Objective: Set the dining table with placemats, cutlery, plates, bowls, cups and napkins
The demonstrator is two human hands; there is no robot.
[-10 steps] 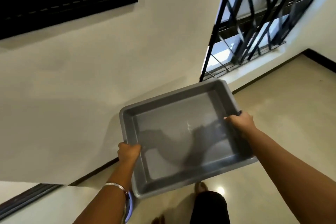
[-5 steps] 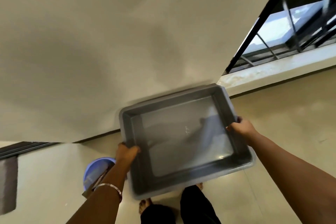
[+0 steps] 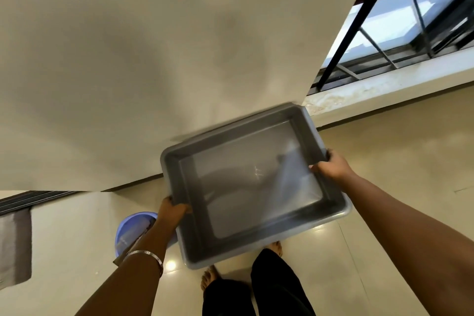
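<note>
The person is carrying an empty grey plastic tub (image 3: 256, 187) out in front of the body at about waist height, well above the tiled floor (image 3: 397, 161). The left hand (image 3: 171, 213) is curling its grip over the near-left rim, fingers hooked inside the wall; the right hand (image 3: 332, 165) is pinching the far-right rim, thumb on top and fingers wrapped under the lip. No placemats, cutlery, plates, bowls, cups or napkins are showing, and no desk is in view, so the setting itself is probably not yet under way and the tub is likely serving as a carrier.

The tub is tilting and blurring, so it is moving fast; with only two diagonal rim holds, a slip at either one would be letting it swing or drop onto the bare feet (image 3: 209, 277) below. Its far corner is passing close to the cream wall (image 3: 128, 59) and the window ledge (image 3: 384, 90), so a knock there is possible. A blue basin (image 3: 133, 228) is sitting on the floor just beside the left foot, partly hidden by the forearm, and the tub is blocking the view downward, making a stumble over it a real risk.
</note>
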